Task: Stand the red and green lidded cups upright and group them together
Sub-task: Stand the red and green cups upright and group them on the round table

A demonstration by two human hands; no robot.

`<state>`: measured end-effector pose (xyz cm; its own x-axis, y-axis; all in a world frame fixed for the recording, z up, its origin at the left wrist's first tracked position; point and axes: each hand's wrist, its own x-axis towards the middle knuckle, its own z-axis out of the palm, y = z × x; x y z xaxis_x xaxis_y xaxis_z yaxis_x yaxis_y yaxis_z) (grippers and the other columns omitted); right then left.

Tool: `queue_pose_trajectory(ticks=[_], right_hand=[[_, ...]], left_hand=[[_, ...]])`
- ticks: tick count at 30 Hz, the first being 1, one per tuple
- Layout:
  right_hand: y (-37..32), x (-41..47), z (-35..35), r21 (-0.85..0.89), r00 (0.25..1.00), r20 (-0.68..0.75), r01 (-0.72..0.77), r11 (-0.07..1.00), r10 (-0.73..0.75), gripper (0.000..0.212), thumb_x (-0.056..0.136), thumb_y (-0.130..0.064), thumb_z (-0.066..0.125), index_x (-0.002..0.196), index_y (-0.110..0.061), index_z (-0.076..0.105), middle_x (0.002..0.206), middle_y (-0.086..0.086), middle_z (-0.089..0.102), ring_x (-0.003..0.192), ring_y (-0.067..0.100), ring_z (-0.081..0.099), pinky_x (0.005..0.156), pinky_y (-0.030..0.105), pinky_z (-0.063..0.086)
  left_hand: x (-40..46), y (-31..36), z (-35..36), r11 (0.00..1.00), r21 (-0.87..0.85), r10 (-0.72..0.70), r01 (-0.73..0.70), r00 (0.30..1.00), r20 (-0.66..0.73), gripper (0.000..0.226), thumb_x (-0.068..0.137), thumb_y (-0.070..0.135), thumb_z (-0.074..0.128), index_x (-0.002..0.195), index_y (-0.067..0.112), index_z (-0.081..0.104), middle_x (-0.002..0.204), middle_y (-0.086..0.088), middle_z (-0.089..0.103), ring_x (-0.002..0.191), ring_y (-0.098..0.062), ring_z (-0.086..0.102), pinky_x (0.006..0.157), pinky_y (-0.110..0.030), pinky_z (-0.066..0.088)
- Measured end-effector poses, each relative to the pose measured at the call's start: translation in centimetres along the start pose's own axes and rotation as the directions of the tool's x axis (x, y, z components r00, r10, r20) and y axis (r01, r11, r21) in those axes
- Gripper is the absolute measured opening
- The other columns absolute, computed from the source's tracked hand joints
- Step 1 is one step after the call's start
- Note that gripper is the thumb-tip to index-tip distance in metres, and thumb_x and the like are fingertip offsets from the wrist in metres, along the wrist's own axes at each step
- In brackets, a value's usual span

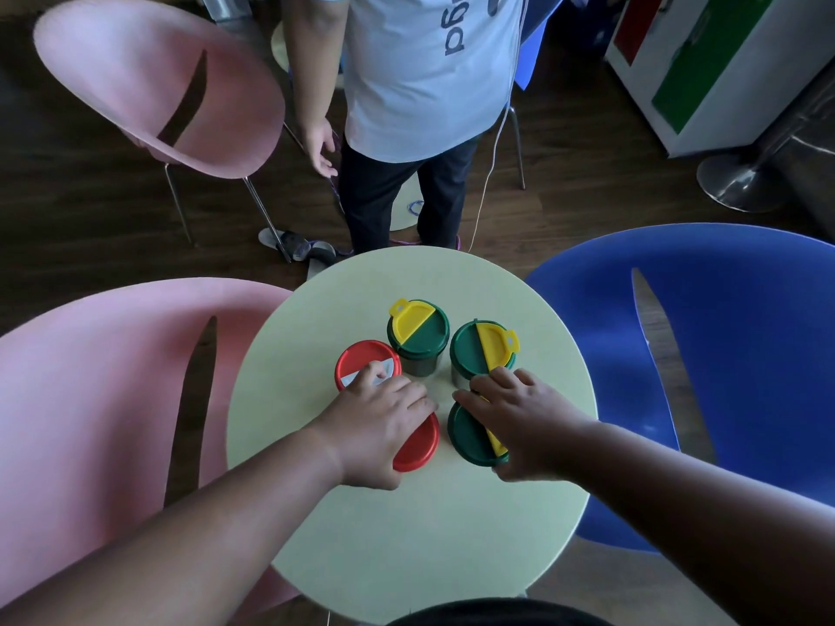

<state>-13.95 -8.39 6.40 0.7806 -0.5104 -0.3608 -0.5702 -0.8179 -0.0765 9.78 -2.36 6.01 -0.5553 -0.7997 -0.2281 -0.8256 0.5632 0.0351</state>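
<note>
Altogether two red cups (368, 363), three green cups (418, 329).

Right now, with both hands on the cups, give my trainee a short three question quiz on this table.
1. True or false: every cup on the round table stands upright.
2. How many green lidded cups are there? A two, B three, C four.
3. Fill in: the left hand covers the near ___ lidded cup.

Key: 1 true. 2 B: far green cup, right green cup, and near green cup under the right hand. 3 red; the far red cup stands beside it.
</note>
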Motion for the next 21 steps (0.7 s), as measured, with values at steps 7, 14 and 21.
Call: queue_pose_trajectory(ticks=[7, 14, 21], right_hand=[[-0.7, 0.1, 0.0, 0.025, 0.998, -0.036, -0.048, 0.999, 0.049, 0.099, 0.071, -0.062, 0.066, 0.151, -0.022, 0.025, 0.144, 0.002, 0.039, 0.125, 0.025, 0.039, 0.102, 0.038, 0.038], [-0.4, -0.6, -0.5, 0.027, 0.999, -0.018, -0.027, 0.999, 0.028, 0.099, 0.077, -0.056, 0.067, 0.155, -0.026, 0.013, 0.155, 0.004, 0.022, 0.136, 0.026, 0.031, 0.108, 0.039, 0.036], [-0.3, -0.5, -0.5, 0.116, 0.996, -0.001, -0.086, 0.990, 0.086, 0.094, 0.079, -0.050, 0.066, 0.154, -0.020, 0.017, 0.144, 0.002, 0.032, 0.127, 0.023, 0.039, 0.106, 0.033, 0.041]], left_hand=[[0.0, 0.2, 0.3, 1.000, 0.011, -0.006, 0.006, 0.999, -0.043, 0.081, 0.054, 0.055, 0.068, 0.126, 0.022, 0.055, 0.115, 0.003, 0.060, 0.106, -0.021, 0.057, 0.096, -0.046, 0.028], [-0.8, -0.2, 0.0, 0.999, -0.044, -0.010, 0.013, 0.998, 0.063, 0.097, 0.063, 0.064, 0.065, 0.146, 0.024, 0.037, 0.144, 0.006, 0.045, 0.133, -0.018, 0.041, 0.108, -0.047, 0.024], [-1.4, -1.1, -0.4, 0.998, -0.064, -0.012, 0.014, 0.999, 0.031, 0.079, 0.060, 0.052, 0.062, 0.133, 0.027, 0.051, 0.133, 0.009, 0.055, 0.123, -0.016, 0.050, 0.102, -0.045, 0.031]])
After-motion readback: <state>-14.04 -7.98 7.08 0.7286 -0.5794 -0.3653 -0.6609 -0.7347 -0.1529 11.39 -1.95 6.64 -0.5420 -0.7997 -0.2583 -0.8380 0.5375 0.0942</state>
